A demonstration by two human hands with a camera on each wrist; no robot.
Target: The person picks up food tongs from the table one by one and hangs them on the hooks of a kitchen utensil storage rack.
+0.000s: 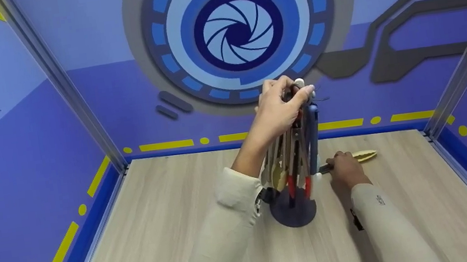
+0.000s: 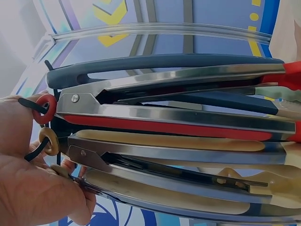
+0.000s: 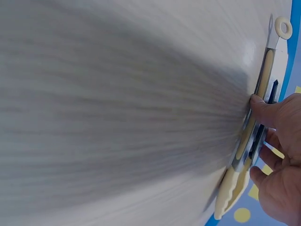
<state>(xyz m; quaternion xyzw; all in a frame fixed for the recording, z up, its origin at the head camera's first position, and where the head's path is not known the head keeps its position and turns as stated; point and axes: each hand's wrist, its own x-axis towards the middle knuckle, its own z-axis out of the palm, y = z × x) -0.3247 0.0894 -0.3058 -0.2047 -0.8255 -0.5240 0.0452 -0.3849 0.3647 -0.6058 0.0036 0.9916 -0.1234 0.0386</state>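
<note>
A dark rack with a round base (image 1: pixel 294 216) stands on the table, hung with several kitchen tongs. In the left wrist view, red-and-steel tongs (image 2: pixel 188 111), blue-grey tongs (image 2: pixel 174 60) and cream-and-steel tongs (image 2: pixel 188 150) hang there by pull rings on hooks. My left hand (image 1: pixel 277 106) holds the top of the rack, thumb and fingers curled about it. To the right of the rack, my right hand (image 1: pixel 347 170) grips loose cream tongs (image 1: pixel 365 156) around the middle of their handles. Those tongs lie along the tabletop, cream ring (image 3: pixel 283 28) at one end, scalloped heads (image 3: pixel 230 193) at the other.
The wood-grain table (image 1: pixel 174 229) is bounded by blue-purple printed panels (image 1: pixel 121 100) at the back and both sides. Metal corner posts (image 1: pixel 60 81) rise at the back left and back right. The rack stands between my two forearms.
</note>
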